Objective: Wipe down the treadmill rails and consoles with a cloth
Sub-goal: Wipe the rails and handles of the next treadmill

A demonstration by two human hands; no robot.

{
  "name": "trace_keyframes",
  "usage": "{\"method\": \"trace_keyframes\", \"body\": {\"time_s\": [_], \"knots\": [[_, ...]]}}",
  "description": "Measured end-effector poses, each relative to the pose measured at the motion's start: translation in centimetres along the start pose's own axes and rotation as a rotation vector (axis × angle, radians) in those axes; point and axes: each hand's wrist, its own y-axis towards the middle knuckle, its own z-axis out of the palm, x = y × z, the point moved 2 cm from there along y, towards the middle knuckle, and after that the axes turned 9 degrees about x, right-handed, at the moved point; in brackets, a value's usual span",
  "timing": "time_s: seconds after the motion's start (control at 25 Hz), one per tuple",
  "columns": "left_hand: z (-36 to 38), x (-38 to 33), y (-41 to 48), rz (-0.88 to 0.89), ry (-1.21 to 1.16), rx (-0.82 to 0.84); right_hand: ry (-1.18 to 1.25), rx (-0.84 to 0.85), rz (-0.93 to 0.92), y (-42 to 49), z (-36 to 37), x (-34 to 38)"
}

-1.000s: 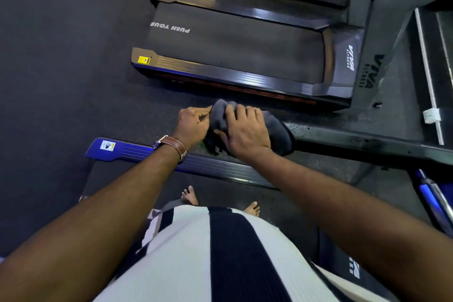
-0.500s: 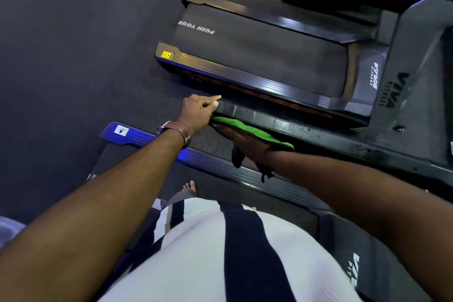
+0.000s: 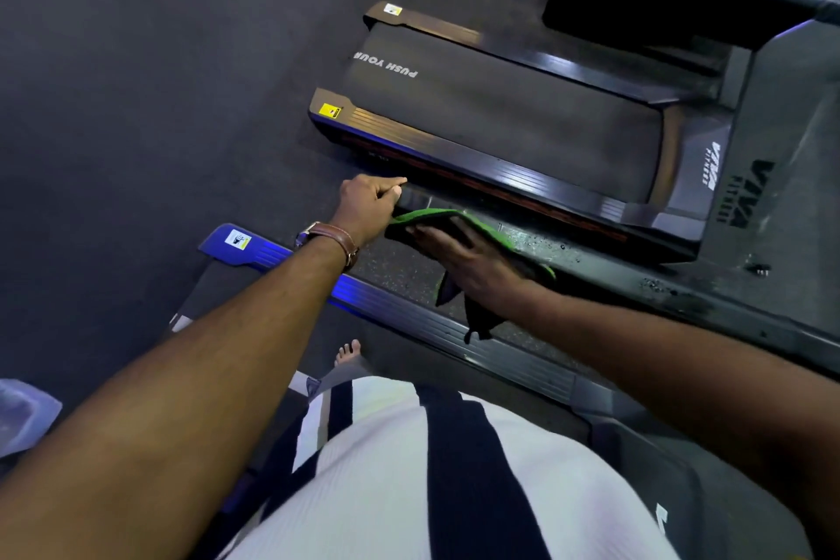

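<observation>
You wore a ribbed white shirt (image 3: 386,468) with wide dark stripes running lengthwise. A brown leather watch strap (image 3: 338,239) with a metal buckle circled the wrist behind your left hand (image 3: 368,205). Both forearms were bare, and one bare foot (image 3: 347,352) showed just beyond the shirt.

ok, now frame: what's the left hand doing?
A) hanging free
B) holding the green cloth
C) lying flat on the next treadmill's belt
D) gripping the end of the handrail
D: the left hand has its fingers curled round the free end of the handrail, while the right hand is the one that presses the green cloth to the rail just beside it.
</observation>
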Motion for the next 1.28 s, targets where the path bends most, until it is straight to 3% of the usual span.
{"method": "trace_keyframes", "body": {"time_s": [0.08,0.16,0.24,0.32,0.48,0.6,0.72,0.84,0.96,1.04,1.16,1.28], "knots": [[0.5,0.2,-0.3,0.005,-0.011,-0.022,0.225,0.034,-0.083,-0.6,-0.5,-1.0],[0.6,0.4,-0.7,-0.002,-0.029,-0.041,0.532,0.070,0.018,0.5,-2.2,-2.8],[0.6,0.2,-0.9,-0.024,-0.044,-0.034,0.832,0.254,0.091,3.7,-2.4,-4.8],[0.4,-0.3,-0.7,-0.043,0.015,-0.023,0.972,0.387,0.057,5.9,-2.2,-6.0],[0.8,-0.7,-0.5,0.026,0.110,0.047,1.173,0.258,-0.014,3.5,-0.8,-7.2],[2.2,-1.0,-0.4,0.139,0.151,0.054,1.235,0.254,0.043,0.2,1.1,-8.5],[3.1,-1.4,0.1,0.168,0.195,0.079,1.123,0.053,0.293,-0.8,1.0,-8.1],[3.6,-1.0,0.5,0.179,0.147,0.112,1.071,0.266,0.452,1.8,-0.9,-5.8],[3.3,-0.9,0.9,0.155,0.221,0.167,1.126,0.450,0.351,4.3,-0.4,-7.0],[3.1,-1.5,1.0,0.150,0.412,0.159,1.222,0.515,0.238,3.7,0.8,-8.6],[3.8,-2.6,0.6,0.327,0.650,0.145,1.280,0.532,0.144,1.0,2.4,-9.5],[4.1,-3.0,0.3,0.377,0.630,0.142,1.306,0.627,0.141,2.0,3.0,-9.8]]}}
